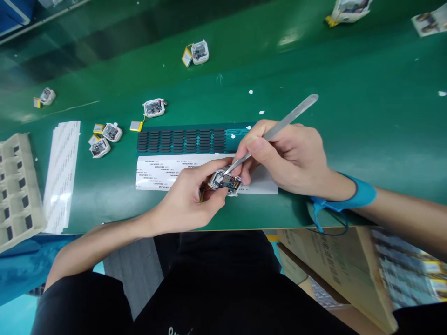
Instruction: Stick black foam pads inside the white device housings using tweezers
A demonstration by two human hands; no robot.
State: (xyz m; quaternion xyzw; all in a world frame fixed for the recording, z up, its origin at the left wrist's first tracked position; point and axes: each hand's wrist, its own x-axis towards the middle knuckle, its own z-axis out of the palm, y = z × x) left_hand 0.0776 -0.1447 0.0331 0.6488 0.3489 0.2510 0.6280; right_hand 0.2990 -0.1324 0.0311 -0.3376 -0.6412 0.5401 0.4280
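Note:
My left hand point(190, 197) is closed around a small white device housing point(226, 182) with an exposed circuit board, held just above the table's near edge. An orange-yellow battery part shows between its fingers. My right hand point(284, 156) pinches metal tweezers point(275, 130), whose tips touch the top of the board. A blue wrist strap point(352, 197) circles my right wrist. Under both hands lies a white label sheet point(164, 173), and behind it a sheet of small black pads point(181, 140).
Several similar white housings with yellow batteries point(104, 138) lie on the green table point(366, 116) at left and far back. A white stack of strips point(63, 172) and a moulded tray point(16, 186) sit at left. A cardboard box point(349, 270) stands at lower right.

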